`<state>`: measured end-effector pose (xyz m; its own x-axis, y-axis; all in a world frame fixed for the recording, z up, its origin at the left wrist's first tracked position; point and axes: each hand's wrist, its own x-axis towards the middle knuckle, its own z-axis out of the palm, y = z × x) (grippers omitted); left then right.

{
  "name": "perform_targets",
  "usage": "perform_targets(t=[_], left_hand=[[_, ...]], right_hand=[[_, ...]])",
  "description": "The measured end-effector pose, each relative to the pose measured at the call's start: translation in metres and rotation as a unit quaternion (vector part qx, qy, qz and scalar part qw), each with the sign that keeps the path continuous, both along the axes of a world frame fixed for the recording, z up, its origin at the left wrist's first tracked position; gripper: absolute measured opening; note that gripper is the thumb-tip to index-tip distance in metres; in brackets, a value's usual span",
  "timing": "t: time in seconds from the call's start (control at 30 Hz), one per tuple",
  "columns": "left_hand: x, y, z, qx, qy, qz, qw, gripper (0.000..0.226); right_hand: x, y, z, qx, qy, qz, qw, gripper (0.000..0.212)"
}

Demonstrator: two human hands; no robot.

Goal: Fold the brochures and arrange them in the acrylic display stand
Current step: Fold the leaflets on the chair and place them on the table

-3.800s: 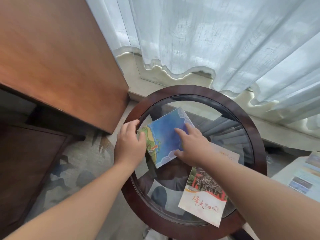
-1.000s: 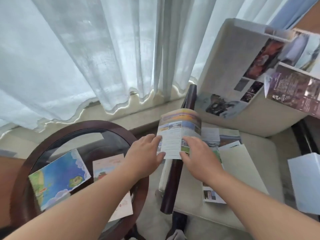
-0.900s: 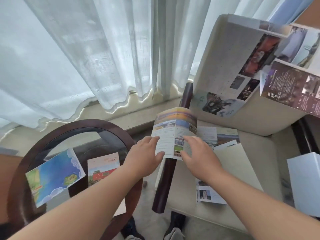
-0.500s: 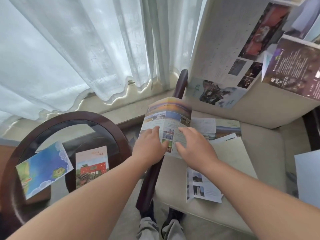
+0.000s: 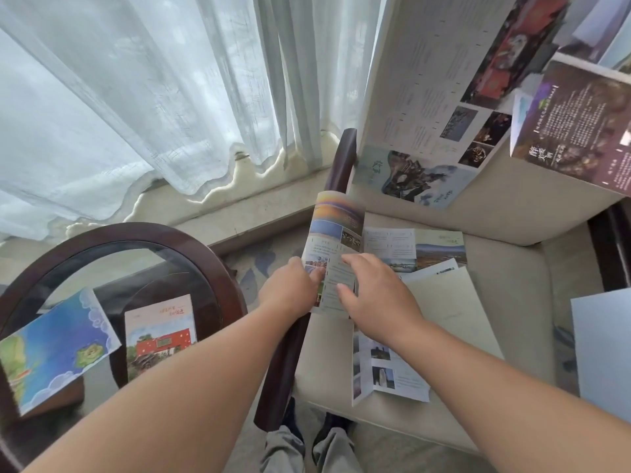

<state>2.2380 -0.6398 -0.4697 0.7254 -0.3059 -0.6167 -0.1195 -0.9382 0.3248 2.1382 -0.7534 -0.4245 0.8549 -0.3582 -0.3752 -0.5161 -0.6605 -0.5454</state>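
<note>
A long brochure (image 5: 336, 233) with landscape photos lies partly folded over the armchair's left edge. My left hand (image 5: 290, 290) pinches its lower left edge. My right hand (image 5: 375, 295) presses on its lower panels with fingers spread and curled. Under and beside it on the seat lie more unfolded brochures (image 5: 415, 249), a cream sheet (image 5: 450, 308) and a white leaflet (image 5: 386, 373). On the round glass table sit a folded blue map brochure (image 5: 51, 346) and a folded brochure with a red building (image 5: 158, 331). No acrylic stand is in view.
The beige armchair (image 5: 512, 274) has a dark wooden armrest (image 5: 341, 158) on its left. Large open brochures (image 5: 444, 80) and a dark purple one (image 5: 577, 128) lean on its backrest. The dark wooden table rim (image 5: 136, 233) stands left. White curtains (image 5: 153, 80) hang behind.
I turned from the glass table to the armchair, leaving the blue map brochure there. Both hands took up the long landscape brochure, and over the last second slid lower along it.
</note>
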Motion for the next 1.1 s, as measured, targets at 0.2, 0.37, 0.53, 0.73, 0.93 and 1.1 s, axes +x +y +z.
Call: perform_targets(t=[0.2, 0.37, 0.53, 0.73, 0.93, 1.1], left_hand=[[0.005, 0.007, 0.004, -0.038, -0.017, 0.033, 0.999, 0.035], [0.008, 0.014, 0.007, -0.058, -0.020, 0.044, 0.997, 0.028], [0.004, 0.016, 0.007, -0.060, -0.037, 0.067, 0.995, 0.027], [0.002, 0.022, 0.034, -0.094, -0.136, 0.055, 0.985, 0.022], [-0.014, 0.011, 0.070, -0.170, -0.220, -0.052, 0.959, 0.020], [-0.026, 0.002, 0.085, -0.219, -0.231, -0.113, 0.941, 0.018]], right_hand=[[0.001, 0.003, 0.003, 0.004, 0.018, -0.008, 1.000, 0.047], [0.001, 0.010, 0.004, 0.006, 0.037, -0.007, 0.999, 0.047], [0.000, 0.019, 0.002, 0.014, 0.044, 0.004, 0.999, 0.050], [0.016, 0.032, 0.010, 0.124, 0.040, -0.099, 0.986, 0.067], [0.053, 0.025, 0.042, 0.247, 0.012, -0.291, 0.924, 0.059], [0.055, 0.004, 0.056, 0.155, 0.004, -0.291, 0.944, 0.016]])
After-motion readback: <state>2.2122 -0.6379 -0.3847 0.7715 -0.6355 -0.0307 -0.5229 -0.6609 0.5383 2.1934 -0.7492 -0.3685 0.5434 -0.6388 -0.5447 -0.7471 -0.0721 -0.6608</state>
